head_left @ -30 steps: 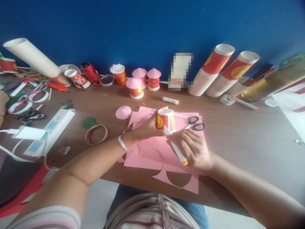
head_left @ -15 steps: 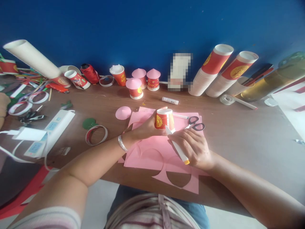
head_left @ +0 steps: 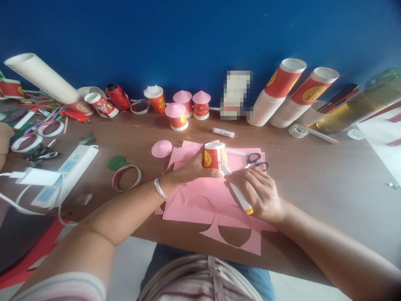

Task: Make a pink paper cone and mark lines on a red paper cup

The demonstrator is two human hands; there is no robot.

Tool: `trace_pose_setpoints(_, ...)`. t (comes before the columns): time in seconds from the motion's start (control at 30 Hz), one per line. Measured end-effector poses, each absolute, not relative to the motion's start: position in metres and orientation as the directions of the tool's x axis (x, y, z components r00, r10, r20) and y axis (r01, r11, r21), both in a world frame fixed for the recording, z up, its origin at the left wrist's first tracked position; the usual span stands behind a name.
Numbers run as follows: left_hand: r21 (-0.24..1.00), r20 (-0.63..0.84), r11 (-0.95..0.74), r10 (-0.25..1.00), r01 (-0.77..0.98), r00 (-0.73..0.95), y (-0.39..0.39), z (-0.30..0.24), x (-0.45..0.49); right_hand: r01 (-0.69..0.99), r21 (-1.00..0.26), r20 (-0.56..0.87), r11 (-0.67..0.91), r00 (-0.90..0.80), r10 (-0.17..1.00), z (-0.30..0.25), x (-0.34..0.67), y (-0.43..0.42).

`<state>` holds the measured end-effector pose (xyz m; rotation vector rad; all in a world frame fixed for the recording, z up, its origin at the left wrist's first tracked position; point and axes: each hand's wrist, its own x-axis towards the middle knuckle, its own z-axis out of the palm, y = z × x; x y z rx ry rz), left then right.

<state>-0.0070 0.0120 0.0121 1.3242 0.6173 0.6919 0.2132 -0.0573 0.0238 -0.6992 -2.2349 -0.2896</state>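
My left hand [head_left: 196, 166] is closed around a red paper cup [head_left: 207, 158] with a gold emblem and a white strip of print. The cup's narrow base faces up, and the fingers behind it are hidden. In my right hand [head_left: 255, 190] is a white pen-like tool with an orange end [head_left: 239, 196]. Its pointed tip lies against or just beside the lower front of the cup; I cannot tell whether it is a marker or a cutter. Pink paper sheets [head_left: 200, 188] with round cut-outs lie beneath both hands. Black-handled scissors [head_left: 262, 165] rest on the paper behind my right hand.
Several red cups with pink cone roofs [head_left: 201, 97] stand by the wall. A loose pink cone [head_left: 162, 149], a glue stick [head_left: 223, 132] and a tape roll [head_left: 127, 178] lie nearer. Cup stacks [head_left: 285, 92] are at right, a power strip [head_left: 67, 171] at left.
My right hand has shifted slightly right and down with the white tool. The cup has turned a little, bringing its white printed strip further left. The left hand stays around it.
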Motion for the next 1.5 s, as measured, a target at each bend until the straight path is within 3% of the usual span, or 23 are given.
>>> trace_pose_setpoints(0.5, 0.967, 0.018, 0.158, 0.742, -0.201, 0.670, 0.0118, 0.0144, -0.0054, 0.572, -0.008, 0.726, 0.820, -0.561, 0.398, 0.0202, 0.2174, -0.0555)
trace_pose_setpoints(1.5, 0.965, -0.005, 0.189, 0.703, -0.180, 0.711, 0.0143, 0.0131, -0.0065, 0.579, -0.020, 0.706, 0.815, -0.569, 0.421, 0.0214, 0.2214, -0.0551)
